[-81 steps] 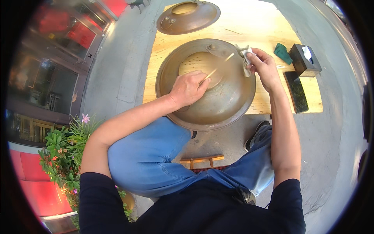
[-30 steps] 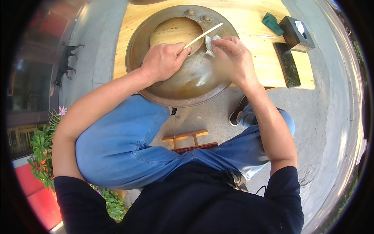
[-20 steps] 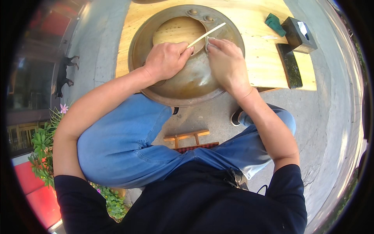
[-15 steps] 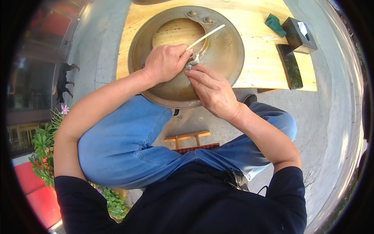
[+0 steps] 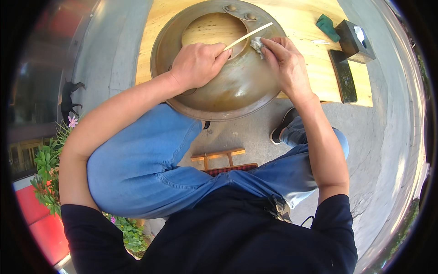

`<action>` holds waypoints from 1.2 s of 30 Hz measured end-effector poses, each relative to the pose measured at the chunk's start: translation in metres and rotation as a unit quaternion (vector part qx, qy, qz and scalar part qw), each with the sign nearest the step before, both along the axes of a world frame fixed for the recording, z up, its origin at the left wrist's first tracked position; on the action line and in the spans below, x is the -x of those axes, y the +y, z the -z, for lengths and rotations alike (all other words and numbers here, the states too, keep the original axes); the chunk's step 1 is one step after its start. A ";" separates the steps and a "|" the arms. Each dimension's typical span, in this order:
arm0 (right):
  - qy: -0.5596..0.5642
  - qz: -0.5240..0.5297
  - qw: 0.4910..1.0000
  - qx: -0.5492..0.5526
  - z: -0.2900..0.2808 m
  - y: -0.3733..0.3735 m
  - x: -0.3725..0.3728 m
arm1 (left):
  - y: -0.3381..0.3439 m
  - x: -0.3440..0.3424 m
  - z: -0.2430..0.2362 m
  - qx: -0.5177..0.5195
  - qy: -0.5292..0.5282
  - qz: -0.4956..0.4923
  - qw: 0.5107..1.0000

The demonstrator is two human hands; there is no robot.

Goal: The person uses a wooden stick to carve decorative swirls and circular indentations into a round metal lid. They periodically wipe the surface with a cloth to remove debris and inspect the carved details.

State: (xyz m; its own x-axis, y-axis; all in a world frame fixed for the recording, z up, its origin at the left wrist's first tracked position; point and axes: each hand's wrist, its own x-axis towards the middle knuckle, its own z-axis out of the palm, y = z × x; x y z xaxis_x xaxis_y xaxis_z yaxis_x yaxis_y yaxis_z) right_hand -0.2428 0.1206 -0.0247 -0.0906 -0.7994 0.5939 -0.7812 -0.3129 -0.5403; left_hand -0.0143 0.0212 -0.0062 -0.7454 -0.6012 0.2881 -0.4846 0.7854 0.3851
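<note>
The grip of the left hand (image 5: 198,66) is closed round a pale stick (image 5: 250,35) slanting far and right; the right hand (image 5: 288,64) pinches a crumpled white tissue (image 5: 257,46). Both are above a brown metal dome (image 5: 228,93) with a round hole, which overhangs the near edge of the wooden surface (image 5: 299,20). Right of it lie a phone (image 5: 343,75), a black box (image 5: 349,42) and green cloth (image 5: 327,26).

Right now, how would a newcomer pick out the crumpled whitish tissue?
From the pale wooden table, go to the large round brownish metal piece with a wide opening. Just right of that opening, the right hand pinches the crumpled whitish tissue. It is small and rumpled, unlike the straight pale stick beside it.
</note>
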 end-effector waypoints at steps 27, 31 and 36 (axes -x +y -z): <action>0.081 -0.187 0.979 0.023 0.014 0.051 -0.034 | 0.001 -0.002 -0.005 0.012 -0.018 -0.002 1.000; -0.034 -0.009 0.999 -0.016 0.016 0.024 0.014 | 0.002 0.001 -0.007 -0.020 -0.013 -0.002 1.000; 0.056 -0.078 0.995 0.033 0.018 0.052 -0.037 | 0.000 0.000 -0.001 0.012 0.001 0.006 1.000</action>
State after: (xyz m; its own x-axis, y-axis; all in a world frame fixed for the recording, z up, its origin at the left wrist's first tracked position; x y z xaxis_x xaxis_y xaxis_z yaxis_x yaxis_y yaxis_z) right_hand -0.2059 0.1722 -0.0427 0.1006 -0.7575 0.6450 -0.7749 -0.4663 -0.4268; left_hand -0.0145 0.0208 -0.0050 -0.7515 -0.5855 0.3042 -0.4744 0.7999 0.3675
